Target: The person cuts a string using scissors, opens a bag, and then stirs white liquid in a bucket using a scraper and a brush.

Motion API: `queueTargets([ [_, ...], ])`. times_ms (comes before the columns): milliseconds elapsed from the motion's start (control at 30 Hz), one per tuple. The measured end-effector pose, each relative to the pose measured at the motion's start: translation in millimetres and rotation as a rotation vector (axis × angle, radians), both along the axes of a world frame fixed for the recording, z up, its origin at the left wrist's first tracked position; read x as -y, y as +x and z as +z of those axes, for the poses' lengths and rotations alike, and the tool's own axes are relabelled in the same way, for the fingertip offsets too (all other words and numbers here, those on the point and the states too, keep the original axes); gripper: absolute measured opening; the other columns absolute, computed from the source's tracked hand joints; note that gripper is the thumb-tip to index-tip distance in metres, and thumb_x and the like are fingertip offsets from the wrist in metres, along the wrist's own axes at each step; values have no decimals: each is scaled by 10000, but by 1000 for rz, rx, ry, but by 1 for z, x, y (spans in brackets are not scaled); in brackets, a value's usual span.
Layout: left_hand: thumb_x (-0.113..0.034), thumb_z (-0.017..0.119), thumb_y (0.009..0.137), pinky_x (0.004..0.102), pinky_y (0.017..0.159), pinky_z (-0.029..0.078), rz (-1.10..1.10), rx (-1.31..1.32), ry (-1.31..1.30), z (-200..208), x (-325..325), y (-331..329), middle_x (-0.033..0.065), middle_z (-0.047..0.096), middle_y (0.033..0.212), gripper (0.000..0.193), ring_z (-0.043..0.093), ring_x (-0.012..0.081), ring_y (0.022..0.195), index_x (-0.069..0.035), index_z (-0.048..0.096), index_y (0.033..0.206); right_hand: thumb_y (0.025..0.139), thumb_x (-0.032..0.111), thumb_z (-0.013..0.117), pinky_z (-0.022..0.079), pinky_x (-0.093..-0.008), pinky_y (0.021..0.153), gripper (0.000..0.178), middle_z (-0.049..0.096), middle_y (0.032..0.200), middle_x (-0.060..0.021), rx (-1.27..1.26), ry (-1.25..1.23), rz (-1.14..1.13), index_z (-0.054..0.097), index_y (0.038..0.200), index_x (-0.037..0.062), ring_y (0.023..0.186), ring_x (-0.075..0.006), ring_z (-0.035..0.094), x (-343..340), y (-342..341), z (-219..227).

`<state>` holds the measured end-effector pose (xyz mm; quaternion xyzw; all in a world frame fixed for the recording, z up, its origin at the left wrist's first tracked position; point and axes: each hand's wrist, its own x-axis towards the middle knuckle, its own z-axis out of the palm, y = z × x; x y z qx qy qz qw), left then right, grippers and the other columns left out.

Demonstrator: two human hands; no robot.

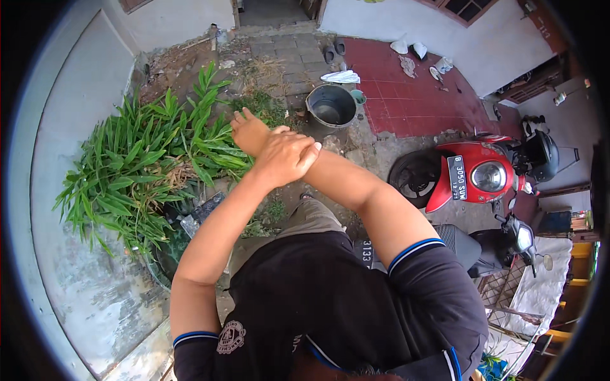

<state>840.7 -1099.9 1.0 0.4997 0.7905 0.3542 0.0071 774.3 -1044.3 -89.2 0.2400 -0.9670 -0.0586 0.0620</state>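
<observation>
My left hand [284, 155] lies across my right forearm just behind the wrist, its fingers and thumb closed over the arm. Beyond it, my right hand [250, 131] reaches leftward with nothing visible in it. The right fingers look slightly apart, though part of that hand is hidden behind the left one. Both arms cross in front of my dark shirt [330, 292]. Long-leaved green plants [152, 152] grow nearest to the right hand's fingers.
A dark basin [332, 106] stands ahead, with a white cloth [340, 77] and a small green container [358, 96] beside it. A red motor scooter [467, 174] and a black motorbike [502, 244] are parked at right. A wall [82, 127] runs along the left.
</observation>
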Motion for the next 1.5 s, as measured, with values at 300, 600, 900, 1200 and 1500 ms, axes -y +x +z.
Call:
queueTargets([
  [300, -273, 504, 951, 483, 979, 452, 210, -307, 231, -96, -118, -58, 152, 674, 1126, 295, 623, 349, 1083, -45, 664, 1045, 918, 247, 613, 513, -442, 867, 251, 696, 1035, -139, 352, -1216, -324, 690, 953, 11, 945, -294, 653, -171, 13, -52],
  [600, -268, 437, 969, 584, 1205, 140, -4, -344, -958, -161, -294, -56, 217, 232, 1615, 609, 125, 343, 1536, -71, 328, 1534, 808, 518, 709, 408, -416, 1091, 851, 534, 1376, -316, 471, -1483, -1206, 510, 1347, -110, 1319, -398, 512, -306, 54, -48],
  [900, -303, 426, 984, 556, 1221, 133, -284, -418, -734, -149, -438, -55, 181, 171, 1651, 687, 127, 361, 1534, -61, 196, 1584, 910, 372, 622, 413, -444, 1080, 721, 559, 1362, -290, 59, -1686, -1490, 403, 1431, -76, 1267, -412, 548, -448, 67, -47],
  [1200, -362, 447, 979, 519, 1208, 224, -430, -101, -502, -184, -628, -26, 211, 202, 1631, 698, 165, 395, 1514, -59, 238, 1572, 917, 303, 579, 253, -375, 1207, 768, 341, 1570, -254, -242, -1657, -1508, 279, 1546, -22, 1480, -344, 305, -601, 114, -60],
  [1500, -163, 477, 1017, 379, 1142, 376, -293, 1498, 165, -185, -839, -60, 230, 512, 1433, 401, 494, 302, 1337, 72, 508, 1341, 1003, 336, 601, 559, -355, 814, 359, 643, 1013, -128, -524, -2614, -1303, 530, 1162, 22, 939, -249, 669, -851, 64, -94],
])
